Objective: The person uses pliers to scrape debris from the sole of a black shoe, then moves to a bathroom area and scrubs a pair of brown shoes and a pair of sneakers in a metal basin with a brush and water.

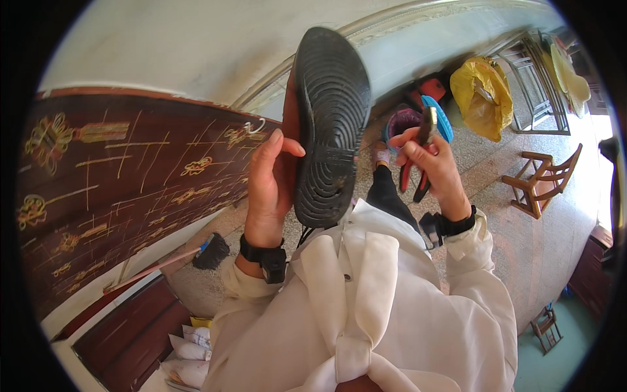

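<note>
My left hand point(267, 191) grips a shoe from its left edge, thumb and fingers at its side. The shoe's black rubber sole point(330, 127) faces me, toe end up, with curved ridges and worn patches near the heel. Its upper is mostly hidden behind the sole. To the right, apart from the shoe, my right hand point(443, 169) holds pliers point(429, 122) with red and black handles. The metal head points up, and the handles hang below my fingers. Whether the jaws meet is unclear.
A dark red patterned panel point(147, 161) runs along the left, above a broom point(210, 252). Beyond my right hand are a lined bin point(402, 120), a yellow plastic bag point(482, 98) and a metal frame point(536, 93). A wooden chair point(541, 181) stands on the speckled floor at right.
</note>
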Demonstrator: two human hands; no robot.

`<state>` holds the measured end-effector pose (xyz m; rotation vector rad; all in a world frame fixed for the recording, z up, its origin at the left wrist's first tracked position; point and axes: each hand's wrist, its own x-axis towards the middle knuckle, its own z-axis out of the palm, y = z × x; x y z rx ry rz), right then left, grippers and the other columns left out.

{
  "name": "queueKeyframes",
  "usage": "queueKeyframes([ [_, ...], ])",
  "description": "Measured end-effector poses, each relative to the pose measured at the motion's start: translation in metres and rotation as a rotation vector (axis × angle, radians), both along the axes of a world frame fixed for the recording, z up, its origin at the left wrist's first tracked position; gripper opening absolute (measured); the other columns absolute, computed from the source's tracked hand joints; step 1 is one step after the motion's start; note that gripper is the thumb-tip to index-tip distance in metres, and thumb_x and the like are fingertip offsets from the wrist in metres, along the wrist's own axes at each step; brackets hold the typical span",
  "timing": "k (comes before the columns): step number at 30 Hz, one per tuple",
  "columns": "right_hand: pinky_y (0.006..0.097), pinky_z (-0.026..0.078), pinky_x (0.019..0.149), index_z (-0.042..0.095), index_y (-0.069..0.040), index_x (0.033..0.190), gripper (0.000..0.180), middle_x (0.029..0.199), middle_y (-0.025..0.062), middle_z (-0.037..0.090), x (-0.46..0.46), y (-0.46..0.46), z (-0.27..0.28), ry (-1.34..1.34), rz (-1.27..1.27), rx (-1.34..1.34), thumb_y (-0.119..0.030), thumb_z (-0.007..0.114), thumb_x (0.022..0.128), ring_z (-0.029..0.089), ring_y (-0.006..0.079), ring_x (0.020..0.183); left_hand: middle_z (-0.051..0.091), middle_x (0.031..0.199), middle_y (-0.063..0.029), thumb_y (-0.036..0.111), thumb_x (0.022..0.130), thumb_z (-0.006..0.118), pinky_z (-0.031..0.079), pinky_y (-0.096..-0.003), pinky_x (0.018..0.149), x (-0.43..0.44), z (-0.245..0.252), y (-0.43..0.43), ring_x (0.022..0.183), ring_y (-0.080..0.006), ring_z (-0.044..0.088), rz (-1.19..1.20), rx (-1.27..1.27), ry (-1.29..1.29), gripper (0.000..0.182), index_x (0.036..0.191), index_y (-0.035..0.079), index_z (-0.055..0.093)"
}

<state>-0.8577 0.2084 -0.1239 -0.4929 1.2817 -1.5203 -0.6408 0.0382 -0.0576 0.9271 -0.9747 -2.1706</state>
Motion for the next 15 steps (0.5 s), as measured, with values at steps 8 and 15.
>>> queueKeyframes([
  [8, 0.0252, 0.051, 0.061, 0.057, 0.005, 0.107, 0.043, 0.083, 0.0058, 0.062, 0.095, -0.019, 0.078, -0.218, 0.08, -0.054, -0.029, 0.073, 0.085, 0.061, 0.0108, 0.072, 0.066, 0.088, -0.0149, 0.03, 0.098, 0.049, 0.049, -0.0328, 0.083, 0.041, 0.033, 0.017, 0.085, -0.0216, 0.062, -0.079, 0.068, 0.21, 0.035, 0.078, 0.003, 0.059],
  [15, 0.028, 0.056, 0.062, 0.059, 0.004, 0.107, 0.026, 0.097, 0.0113, 0.069, 0.144, -0.016, 0.09, -0.488, -0.055, -0.165, -0.018, 0.061, 0.092, 0.068, 0.0167, 0.077, 0.058, 0.119, -0.0111, 0.024, 0.095, 0.057, 0.047, -0.0335, 0.093, 0.094, 0.02, 0.027, 0.109, -0.0193, 0.057, -0.261, -0.112, 0.326, 0.034, 0.12, 0.002, 0.05],
])
